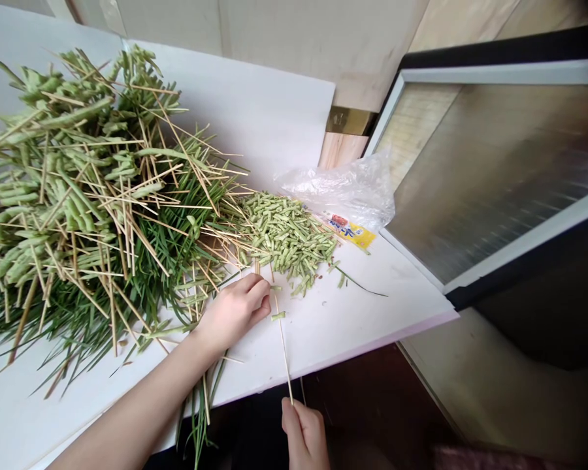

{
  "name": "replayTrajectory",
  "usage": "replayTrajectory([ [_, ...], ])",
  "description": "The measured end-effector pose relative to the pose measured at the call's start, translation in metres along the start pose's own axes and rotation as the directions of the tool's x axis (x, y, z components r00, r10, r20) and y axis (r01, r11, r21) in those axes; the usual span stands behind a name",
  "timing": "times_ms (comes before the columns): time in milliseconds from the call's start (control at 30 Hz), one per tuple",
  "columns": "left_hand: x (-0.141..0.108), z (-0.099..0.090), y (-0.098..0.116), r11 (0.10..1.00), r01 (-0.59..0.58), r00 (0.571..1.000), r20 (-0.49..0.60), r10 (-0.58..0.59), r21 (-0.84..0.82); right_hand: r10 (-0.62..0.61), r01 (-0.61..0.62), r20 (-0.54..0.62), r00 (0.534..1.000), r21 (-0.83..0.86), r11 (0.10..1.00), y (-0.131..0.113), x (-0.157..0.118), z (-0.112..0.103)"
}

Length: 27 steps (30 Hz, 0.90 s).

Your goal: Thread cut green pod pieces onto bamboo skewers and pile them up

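My right hand (306,434) pinches the lower end of a thin wooden skewer (285,356), which points up and away over the table's front edge. One short piece of green bean (278,316) is threaded crosswise near the skewer's upper part. My left hand (240,307) is closed beside the skewer tip, with another small green bean piece (276,287) at its fingertips. Just beyond it lies a heap of cut green bean pieces (289,235). To the left rises a large pile of bean-loaded skewers (78,176), many bare stick ends poking out.
Long dark green stalks (186,196) lie under and among the skewers, some hanging over the table's front edge. A clear plastic bag (345,189) with a yellow label rests behind the cut beans. A framed glass panel (494,170) stands at the right of the white table (372,294).
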<state>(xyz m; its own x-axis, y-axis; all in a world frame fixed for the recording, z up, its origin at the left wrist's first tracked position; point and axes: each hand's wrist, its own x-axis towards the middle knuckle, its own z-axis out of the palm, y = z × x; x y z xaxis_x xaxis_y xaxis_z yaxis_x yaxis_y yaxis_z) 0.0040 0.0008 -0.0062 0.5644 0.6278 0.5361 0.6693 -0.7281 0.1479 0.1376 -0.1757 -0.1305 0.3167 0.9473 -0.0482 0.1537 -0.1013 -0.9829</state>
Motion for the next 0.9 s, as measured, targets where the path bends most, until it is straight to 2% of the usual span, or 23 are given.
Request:
replayTrajectory([
  [233,-0.0001,0.0008,0.0002,1.000,0.010,1.000,0.011,-0.010,0.003,-0.034,0.034,-0.061,0.998,-0.013,0.999,-0.0031,-0.0005,0.0000],
  [500,0.0004,0.0010,0.0011,0.999,0.026,0.999,0.019,-0.027,0.030,-0.019,0.019,0.020,1.000,-0.011,1.000,-0.0038,-0.0011,-0.0014],
  [733,-0.0003,0.0000,0.0016,0.998,0.029,0.999,0.029,-0.030,0.047,0.043,-0.043,0.076,0.996,0.000,0.999,-0.0077,-0.0015,-0.0026],
  [900,-0.0009,-0.0018,0.0013,0.997,0.009,0.999,0.050,-0.013,0.080,0.051,-0.053,0.067,0.996,0.018,0.998,-0.0098,-0.0002,-0.0051],
])
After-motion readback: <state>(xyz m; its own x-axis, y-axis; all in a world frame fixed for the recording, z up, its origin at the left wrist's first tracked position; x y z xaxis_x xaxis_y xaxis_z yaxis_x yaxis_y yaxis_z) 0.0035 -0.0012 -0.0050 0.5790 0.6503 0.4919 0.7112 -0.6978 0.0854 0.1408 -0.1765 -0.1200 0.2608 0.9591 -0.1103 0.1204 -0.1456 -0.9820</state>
